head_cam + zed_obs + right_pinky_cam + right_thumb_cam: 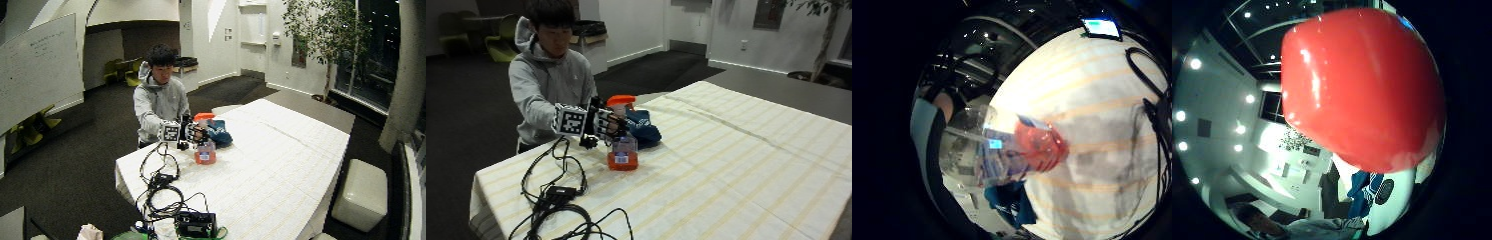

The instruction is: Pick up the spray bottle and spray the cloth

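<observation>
Your gloved right hand (600, 122) is wrapped around the neck of the clear plastic spray bottle with the orange trigger head and orange liquid (622, 150), fingers (614, 125) curled around it just below the head. In the outside view the bottle stands upright with its base at or just above the surface covered by a cream cloth with yellow stripes (725, 150); you cannot tell from these views whether it has left the surface. The crumpled dark blue cloth (642, 129) lies just behind the bottle, near the edge of the surface closest to your body. The thumb side palm view is almost filled by the orange head (1362, 85), so the palm is close against it. Judged from this, the grasp is made and the aiming and spraying are not yet done. Note these risks. The nozzle direction cannot be read here; if it faces away from the blue cloth, the spray will land on the striped covering or your sleeve. The bottle is held high while the liquid sits low, so it may swing if lifted quickly. The black cables (552, 200) lie near on the same surface; keep overspray clear of them.
</observation>
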Tool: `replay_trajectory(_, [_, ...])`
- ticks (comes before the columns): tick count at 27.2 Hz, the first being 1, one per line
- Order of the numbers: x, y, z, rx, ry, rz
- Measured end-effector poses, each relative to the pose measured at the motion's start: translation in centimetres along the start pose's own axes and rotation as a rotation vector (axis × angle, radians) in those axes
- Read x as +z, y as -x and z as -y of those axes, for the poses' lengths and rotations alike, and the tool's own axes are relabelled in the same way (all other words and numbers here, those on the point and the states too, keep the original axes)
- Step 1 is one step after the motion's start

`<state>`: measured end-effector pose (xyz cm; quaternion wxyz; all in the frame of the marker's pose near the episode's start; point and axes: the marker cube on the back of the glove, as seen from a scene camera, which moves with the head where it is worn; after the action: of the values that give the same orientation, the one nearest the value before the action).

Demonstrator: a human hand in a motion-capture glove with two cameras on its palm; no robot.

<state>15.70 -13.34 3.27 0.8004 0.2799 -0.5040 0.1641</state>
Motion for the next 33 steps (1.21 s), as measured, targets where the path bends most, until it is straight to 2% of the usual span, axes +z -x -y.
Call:
replay_trajectory(6, [-1.1,0.1,0.7,-0.070,-0.111,-0.099])
replay_trajectory(12, [-2.2,0.4,-1.1,-0.015,0.027,-0.109])
replay_trajectory(19, [-2.5,0.2,-1.4,-0.049,0.023,-0.074])
replay_trajectory(26, [-0.7,-0.5,0.0,-0.018,-0.071,0.010])
replay_trajectory(33, [1.3,-0.8,2.3,0.069,-0.022,0.129])
